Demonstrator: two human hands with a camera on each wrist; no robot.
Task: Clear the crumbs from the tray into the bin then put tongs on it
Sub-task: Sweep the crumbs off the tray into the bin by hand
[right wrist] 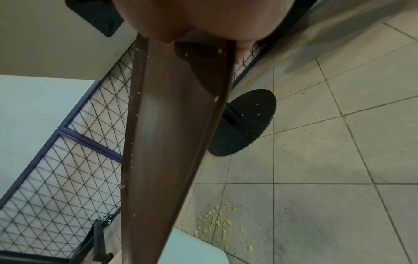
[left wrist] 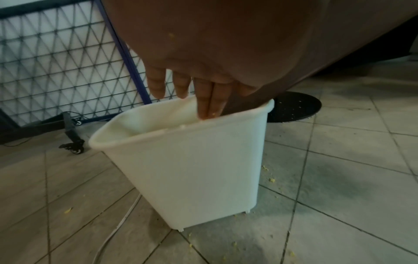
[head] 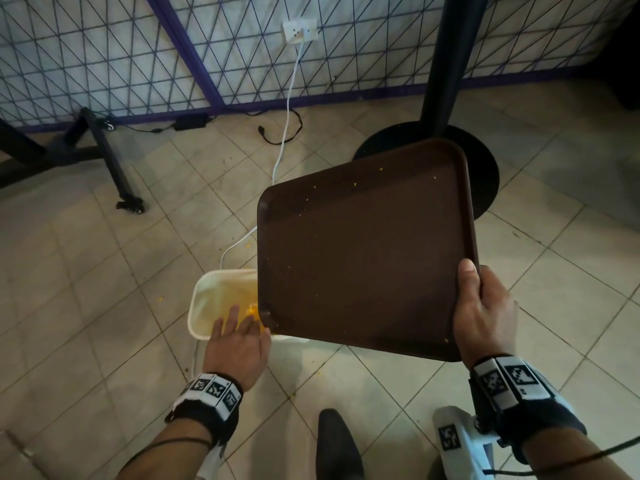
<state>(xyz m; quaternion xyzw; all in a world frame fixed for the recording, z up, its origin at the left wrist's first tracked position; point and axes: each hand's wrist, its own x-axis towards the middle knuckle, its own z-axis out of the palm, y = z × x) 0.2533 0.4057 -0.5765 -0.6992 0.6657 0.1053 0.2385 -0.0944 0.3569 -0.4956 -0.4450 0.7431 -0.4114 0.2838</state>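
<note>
A brown tray [head: 363, 251] hangs tilted over a white bin [head: 207, 296] on the floor, its low corner above the bin's mouth. My right hand [head: 485, 306] grips the tray's near right edge, thumb on top. A few yellow crumbs still cling to the tray [right wrist: 167, 125]. My left hand [head: 235, 337] reaches flat over the bin beside the tray's low corner, its straight fingers [left wrist: 208, 100] pointing down into the bin [left wrist: 192, 160]. Yellow crumbs [head: 251, 311] lie inside the bin. No tongs are in view.
A black round table base [head: 485, 178] and pole stand behind the tray. A white cable [head: 287, 109] runs across the tiled floor to a wall socket. Crumbs [right wrist: 217, 221] are scattered on the tiles near the bin. A black wheeled frame [head: 114, 168] stands left, before a wire partition.
</note>
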